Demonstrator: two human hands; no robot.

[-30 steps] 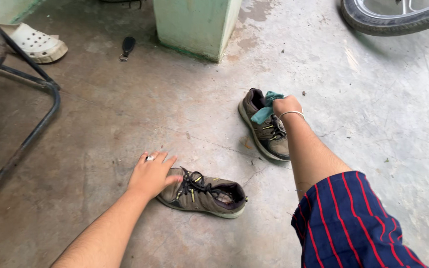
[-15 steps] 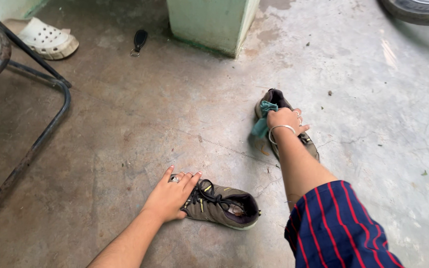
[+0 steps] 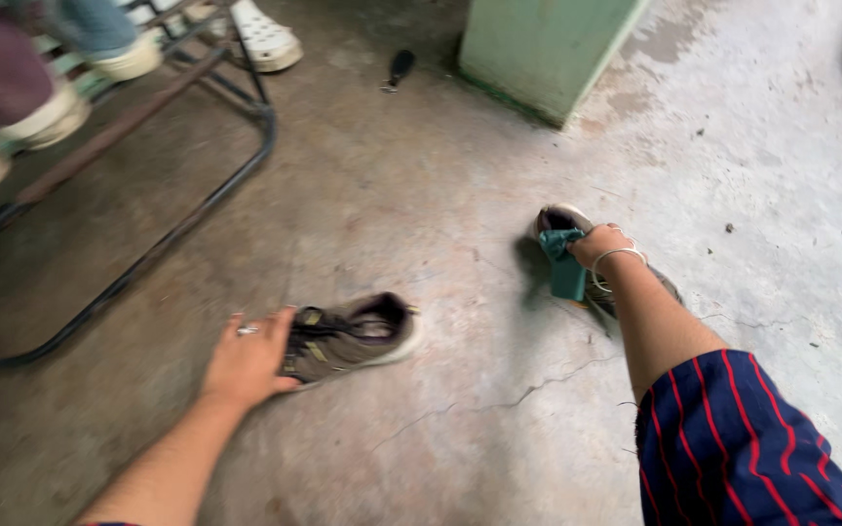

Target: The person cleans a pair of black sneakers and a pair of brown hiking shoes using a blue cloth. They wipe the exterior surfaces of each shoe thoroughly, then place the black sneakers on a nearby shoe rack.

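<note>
A brown lace-up shoe [image 3: 348, 337] is held at its toe end by the left hand [image 3: 246, 358], low on the near left of the concrete floor [image 3: 421, 195]. The fingers are curled around the front of the shoe, a ring shows on one of them, and the shoe lies tilted on its side with its opening turned to the right. Whether the sole touches the floor cannot be told because of the blur.

To the right and a little farther off, a second brown shoe [image 3: 577, 255] lies on the floor, its light toe pointing to the far side. The right hand [image 3: 600, 245] is closed on a teal cloth [image 3: 565, 265], which is pressed against the near side of this shoe; a thin bangle is worn at the wrist. The forearm runs back to a dark blue sleeve with red stripes [image 3: 743, 438] at the near right corner.

The two shoes are well apart, with a fine crack in the floor between them.

On the far left, a dark metal tube frame [image 3: 197, 209] stands on the floor, and light-coloured footwear of another person [image 3: 129, 58] is seen above it. A white clog [image 3: 265, 37] lies behind the frame. A pale green post [image 3: 548, 49] stands at the far centre, with a small dark object [image 3: 399, 68] just to its left.
</note>
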